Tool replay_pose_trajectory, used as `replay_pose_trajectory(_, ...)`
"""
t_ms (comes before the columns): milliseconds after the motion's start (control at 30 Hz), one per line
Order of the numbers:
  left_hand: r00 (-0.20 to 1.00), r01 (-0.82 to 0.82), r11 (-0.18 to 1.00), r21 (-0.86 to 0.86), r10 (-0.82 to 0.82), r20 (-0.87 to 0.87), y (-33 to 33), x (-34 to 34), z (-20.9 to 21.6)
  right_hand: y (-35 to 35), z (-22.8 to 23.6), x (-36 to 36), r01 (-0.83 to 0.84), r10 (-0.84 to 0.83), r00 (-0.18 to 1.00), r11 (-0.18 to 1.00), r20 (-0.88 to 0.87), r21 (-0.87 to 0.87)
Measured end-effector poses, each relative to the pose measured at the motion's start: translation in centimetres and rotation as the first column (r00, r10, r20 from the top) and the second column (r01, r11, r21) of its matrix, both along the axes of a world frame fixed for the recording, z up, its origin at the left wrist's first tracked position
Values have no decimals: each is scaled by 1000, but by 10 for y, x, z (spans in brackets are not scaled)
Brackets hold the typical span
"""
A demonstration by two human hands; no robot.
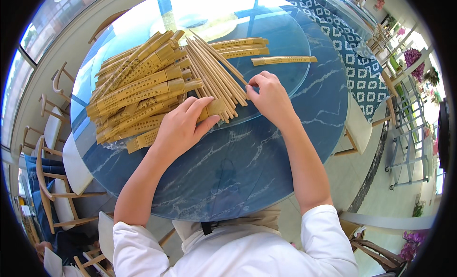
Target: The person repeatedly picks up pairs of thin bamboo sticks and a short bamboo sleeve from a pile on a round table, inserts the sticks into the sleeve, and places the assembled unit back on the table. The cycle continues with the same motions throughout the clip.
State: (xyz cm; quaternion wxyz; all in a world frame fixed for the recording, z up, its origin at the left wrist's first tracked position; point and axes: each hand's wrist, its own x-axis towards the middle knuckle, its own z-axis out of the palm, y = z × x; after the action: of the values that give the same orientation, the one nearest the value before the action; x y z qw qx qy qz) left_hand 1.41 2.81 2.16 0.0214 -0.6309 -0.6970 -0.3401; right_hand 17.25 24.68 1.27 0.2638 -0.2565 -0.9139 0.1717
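Brown printed paper chopstick sleeves (138, 93) lie in a thick, crisscrossed pile on the left of the round table. Against the pile's right side rests a fanned bundle of bare wooden chopsticks (214, 72), their near ends toward me. My left hand (183, 122) is closed at the pile's near edge, with a paper sleeve (218, 107) between thumb and fingers. On the bundle's right, my right hand (270, 96) pinches the near end of a chopstick (233, 70) lying at a slant. Whether it holds one stick or two cannot be made out.
A glass turntable (300, 81) sits on the blue marbled table (228, 181). Several filled-looking sleeves (240, 47) lie beyond the chopsticks, with a single sleeve (284, 60) farther right. Clear plastic wrap (114, 145) shows under the pile. Wooden chairs (47, 181) stand at left.
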Motion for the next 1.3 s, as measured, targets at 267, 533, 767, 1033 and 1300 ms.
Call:
replay_pose_trajectory(267,998,10,1000,27,-11,60,-3,-10,-2,34,37,24,-251,-245,753,752,-611,-610)
replay_pose_trajectory(533,960,-16,1000,-19,20,278,-3,-10,-2,58,37,37,-482,-442,440,618,-782,-621)
replay_pose_trajectory(767,814,5,994,-110,60,577,-8,-13,7,61,41,44,-458,-439,300,713,-847,-532)
replay_pose_trajectory(1033,789,44,969,-242,115,603,-6,-8,19,56,41,38,-407,-414,307,757,-857,-511)
replay_pose_trajectory(1300,824,43,966,-254,109,556,-4,-6,17,36,42,30,-352,-259,361,852,-896,-388)
